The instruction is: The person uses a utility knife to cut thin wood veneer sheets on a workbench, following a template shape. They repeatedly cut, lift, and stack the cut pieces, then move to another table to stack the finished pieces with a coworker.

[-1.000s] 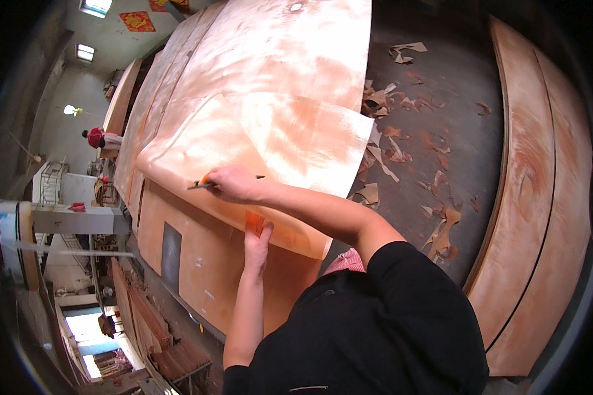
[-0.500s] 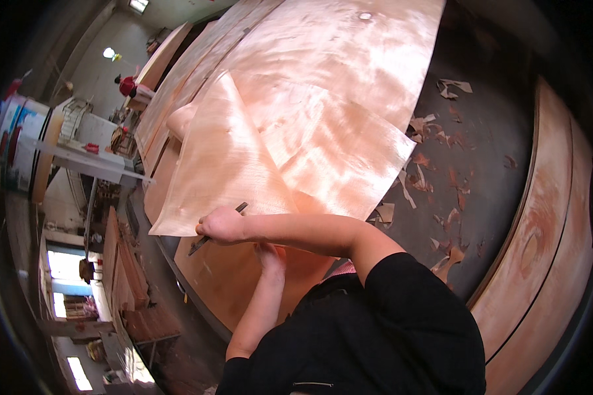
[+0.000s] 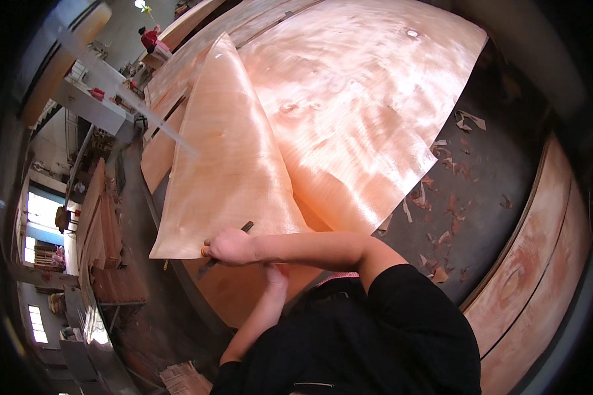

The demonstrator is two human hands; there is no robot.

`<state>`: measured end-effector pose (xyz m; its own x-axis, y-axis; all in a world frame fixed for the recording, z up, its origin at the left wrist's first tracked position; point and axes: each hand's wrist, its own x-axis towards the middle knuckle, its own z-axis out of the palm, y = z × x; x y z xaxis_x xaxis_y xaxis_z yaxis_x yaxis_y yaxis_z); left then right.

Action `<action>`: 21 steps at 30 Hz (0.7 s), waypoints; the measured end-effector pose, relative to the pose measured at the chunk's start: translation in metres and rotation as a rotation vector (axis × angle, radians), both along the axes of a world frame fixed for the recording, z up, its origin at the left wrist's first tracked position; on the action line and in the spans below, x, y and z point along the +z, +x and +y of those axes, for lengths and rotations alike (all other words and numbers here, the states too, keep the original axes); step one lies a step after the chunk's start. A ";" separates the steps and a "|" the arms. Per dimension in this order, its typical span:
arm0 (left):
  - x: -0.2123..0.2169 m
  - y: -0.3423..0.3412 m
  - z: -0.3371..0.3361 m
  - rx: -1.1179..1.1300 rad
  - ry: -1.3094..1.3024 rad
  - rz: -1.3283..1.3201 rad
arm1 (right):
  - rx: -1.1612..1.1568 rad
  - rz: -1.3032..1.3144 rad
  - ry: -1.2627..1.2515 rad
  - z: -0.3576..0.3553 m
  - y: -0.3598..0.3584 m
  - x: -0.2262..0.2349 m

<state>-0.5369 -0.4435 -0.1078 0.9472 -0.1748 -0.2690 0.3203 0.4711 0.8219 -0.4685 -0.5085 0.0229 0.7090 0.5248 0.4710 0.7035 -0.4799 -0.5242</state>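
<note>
A large, thin, pale wood veneer sheet (image 3: 349,112) spreads across the bench, with a broad flap (image 3: 227,151) of it folded up toward me. My right hand (image 3: 230,247) is closed in a fist at the flap's near edge, my right forearm crossing in front of my body. A dark, narrow, knife-like tool (image 3: 207,267) passes through that fist, its ends showing on either side. Below the right forearm is my left hand (image 3: 276,276), close to the flap's near edge. Its fingers are hidden behind the forearm and the sheet.
Torn veneer scraps (image 3: 451,204) litter the dark surface at right. Beyond them lie long wood panels (image 3: 517,283). A blurred, pale rod (image 3: 145,112) crosses the upper left. A person in red (image 3: 150,41) is far off, and stacked boards (image 3: 102,227) stand at left.
The view has shifted, so the sheet and hands sit lower in it. The folded flap now looks taller and narrower. My right hand keeps its grip on the tool.
</note>
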 end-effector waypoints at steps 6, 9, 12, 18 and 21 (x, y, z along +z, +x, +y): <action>-0.001 -0.021 0.049 -0.023 -0.008 -0.008 | 0.068 0.007 -0.052 0.038 -0.020 -0.011; -0.042 -0.020 0.095 -0.019 -0.077 0.071 | 0.099 0.057 -0.084 0.062 -0.027 -0.018; -0.045 -0.028 0.113 0.063 -0.089 0.100 | 0.117 0.135 -0.136 0.083 -0.034 -0.028; -0.032 -0.039 0.139 0.172 -0.079 0.069 | 0.214 0.193 -0.225 0.118 -0.038 -0.060; -0.041 -0.048 0.158 0.193 -0.028 0.142 | 0.264 0.203 -0.285 0.133 -0.043 -0.068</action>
